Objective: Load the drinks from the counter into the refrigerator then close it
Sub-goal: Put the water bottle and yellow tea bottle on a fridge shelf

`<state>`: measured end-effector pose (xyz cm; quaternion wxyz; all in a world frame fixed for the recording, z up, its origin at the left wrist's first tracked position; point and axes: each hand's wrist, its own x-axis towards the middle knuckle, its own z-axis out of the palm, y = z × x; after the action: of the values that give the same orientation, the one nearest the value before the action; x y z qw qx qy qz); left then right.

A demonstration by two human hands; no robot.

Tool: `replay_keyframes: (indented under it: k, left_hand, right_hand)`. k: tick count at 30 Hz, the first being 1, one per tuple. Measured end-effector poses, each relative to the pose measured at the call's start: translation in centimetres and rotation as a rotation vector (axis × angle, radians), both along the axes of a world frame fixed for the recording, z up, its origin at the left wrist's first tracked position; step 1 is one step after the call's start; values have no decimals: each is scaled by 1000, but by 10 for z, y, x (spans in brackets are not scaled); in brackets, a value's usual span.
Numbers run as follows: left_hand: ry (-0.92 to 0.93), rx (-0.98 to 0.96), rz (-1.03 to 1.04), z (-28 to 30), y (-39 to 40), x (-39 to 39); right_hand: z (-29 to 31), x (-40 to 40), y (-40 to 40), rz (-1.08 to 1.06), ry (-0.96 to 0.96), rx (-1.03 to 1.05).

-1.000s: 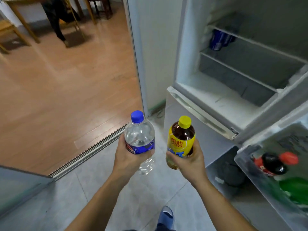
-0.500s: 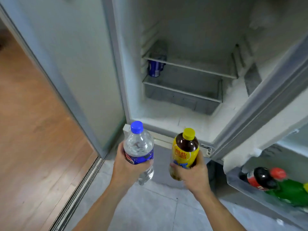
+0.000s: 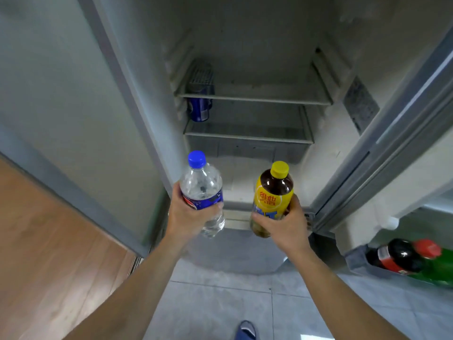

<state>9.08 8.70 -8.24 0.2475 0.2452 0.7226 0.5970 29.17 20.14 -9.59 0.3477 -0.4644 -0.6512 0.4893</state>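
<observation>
My left hand (image 3: 188,217) grips a clear bottle with a blue cap and blue label (image 3: 201,185). My right hand (image 3: 285,225) grips a brown tea bottle with a yellow cap and yellow label (image 3: 273,192). Both bottles are upright, just in front of the open refrigerator (image 3: 245,177). Its lower floor and two shelves (image 3: 255,99) lie straight ahead. A blue can (image 3: 199,107) stands at the left between the shelves.
The open fridge door (image 3: 392,153) swings out at the right; its bin (image 3: 358,261) holds a dark cola bottle with a red cap (image 3: 404,256) and a green bottle (image 3: 441,268). A pale wall panel (image 3: 61,94) and wooden floor lie left. Grey tiles and my blue shoe (image 3: 245,331) are below.
My view has swung right to face the fridge interior head on. Both hands have moved the bottles closer to the fridge opening, still gripping them.
</observation>
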Motion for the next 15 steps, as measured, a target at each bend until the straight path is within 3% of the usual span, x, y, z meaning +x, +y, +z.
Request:
replay_keyframes:
  k: [8, 15]
  left_hand:
    - [58, -7, 137, 6, 63, -30]
    - [79, -88, 12, 13, 106, -66]
  right_hand:
    - [-15, -34, 54, -14, -24, -39]
    - [-21, -91, 92, -27, -95, -43]
